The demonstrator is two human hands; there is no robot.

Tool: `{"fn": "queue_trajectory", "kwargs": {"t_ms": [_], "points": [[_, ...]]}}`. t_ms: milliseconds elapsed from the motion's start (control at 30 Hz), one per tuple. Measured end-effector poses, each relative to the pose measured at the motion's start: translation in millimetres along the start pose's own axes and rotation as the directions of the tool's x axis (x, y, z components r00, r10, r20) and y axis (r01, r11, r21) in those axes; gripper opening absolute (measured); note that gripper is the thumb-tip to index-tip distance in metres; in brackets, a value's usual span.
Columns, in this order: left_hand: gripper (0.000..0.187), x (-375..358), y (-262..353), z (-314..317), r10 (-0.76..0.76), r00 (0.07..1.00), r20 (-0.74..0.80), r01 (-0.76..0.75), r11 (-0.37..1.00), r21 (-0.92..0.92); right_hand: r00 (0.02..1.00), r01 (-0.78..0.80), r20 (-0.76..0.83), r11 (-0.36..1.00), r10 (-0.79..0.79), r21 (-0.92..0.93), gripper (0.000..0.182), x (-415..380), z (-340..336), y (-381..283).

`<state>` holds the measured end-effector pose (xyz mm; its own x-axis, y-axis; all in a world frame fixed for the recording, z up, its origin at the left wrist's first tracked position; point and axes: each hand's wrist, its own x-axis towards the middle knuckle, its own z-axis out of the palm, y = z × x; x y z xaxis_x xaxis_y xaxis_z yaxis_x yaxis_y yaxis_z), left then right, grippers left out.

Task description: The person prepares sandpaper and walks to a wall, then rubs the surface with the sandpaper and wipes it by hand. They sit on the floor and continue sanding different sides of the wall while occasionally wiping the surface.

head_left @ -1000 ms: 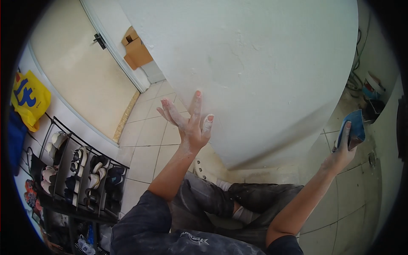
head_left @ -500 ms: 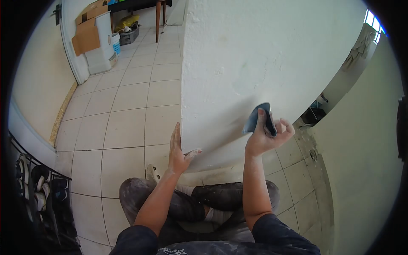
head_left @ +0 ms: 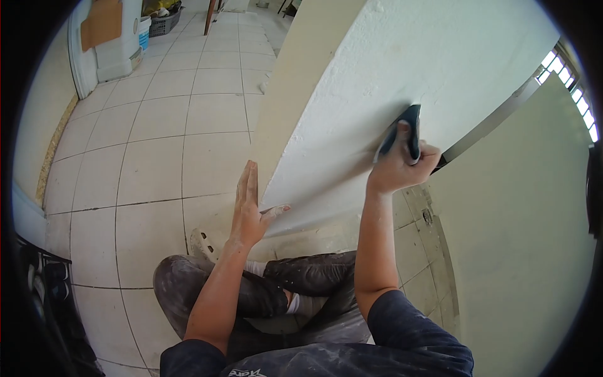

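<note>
My right hand (head_left: 400, 171) grips a folded sheet of dark blue-grey sandpaper (head_left: 412, 120) with the thumb laid along it. The sheet is against the white wall (head_left: 433, 56), whose surface has small bumps and rough patches. Lower down, my left hand (head_left: 247, 217) rests at the wall's corner edge, fingers stretched along the narrow side and thumb over the front face. It holds nothing, and white dust coats its fingers.
My crossed legs in dusty dark trousers (head_left: 314, 276) are on the tiled floor (head_left: 157, 163) close to the wall. A shoe rack (head_left: 56, 301) stands at lower left. Back left are a cardboard box (head_left: 100, 25), a bucket (head_left: 144, 34) and a grey basket (head_left: 165, 24).
My right hand has moved up the wall with the sandpaper. My left hand stays at the corner edge. The view has shifted, showing more of the wall's narrow side.
</note>
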<state>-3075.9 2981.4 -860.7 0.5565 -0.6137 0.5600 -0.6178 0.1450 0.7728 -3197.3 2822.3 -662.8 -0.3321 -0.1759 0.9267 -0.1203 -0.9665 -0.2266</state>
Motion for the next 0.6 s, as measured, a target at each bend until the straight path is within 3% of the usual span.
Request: {"fn": "queue_trajectory", "kwargs": {"t_ms": [67,133,167,233,300,400,433,533,600], "points": [[0.116,-1,1,2,-0.018,1.0,0.011,0.018,1.0,-0.019,0.986,0.152,-0.032,0.965,-0.162,-0.213,0.046,35,10,3],[0.116,0,-1,-1,-0.016,1.0,0.011,0.016,1.0,-0.013,0.997,-0.018,-0.072,0.999,0.015,-0.036,0.048,66,27,-18],[0.116,0,-1,-1,-0.004,1.0,0.007,0.004,1.0,-0.009,0.996,0.012,-0.085,0.999,-0.009,0.034,0.048,71,30,-16],[0.116,1,-1,-2,0.011,1.0,0.006,-0.011,1.0,0.001,0.994,0.08,-0.069,0.997,-0.081,-0.008,0.047,70,29,-13],[0.115,2,-1,-4,0.011,1.0,0.009,-0.011,1.0,0.018,0.986,0.162,0.008,0.962,-0.164,-0.22,0.045,44,10,1],[0.115,2,0,-5,-0.005,1.0,0.013,0.004,1.0,0.03,0.995,0.1,0.039,0.989,-0.096,-0.109,0.044,6,-5,9],[0.114,1,1,-4,-0.017,1.0,0.005,0.016,0.999,0.03,0.996,0.085,0.002,0.995,-0.085,-0.051,0.045,10,-1,7],[0.114,2,1,-3,-0.021,1.0,0.007,0.02,0.999,0.029,0.974,0.218,-0.004,0.951,-0.224,-0.218,0.045,54,15,0],[0.114,1,-2,-1,-0.006,1.0,-0.008,0.006,1.0,0.008,0.985,0.163,-0.049,0.983,-0.167,-0.08,0.046,72,30,-14]]}}
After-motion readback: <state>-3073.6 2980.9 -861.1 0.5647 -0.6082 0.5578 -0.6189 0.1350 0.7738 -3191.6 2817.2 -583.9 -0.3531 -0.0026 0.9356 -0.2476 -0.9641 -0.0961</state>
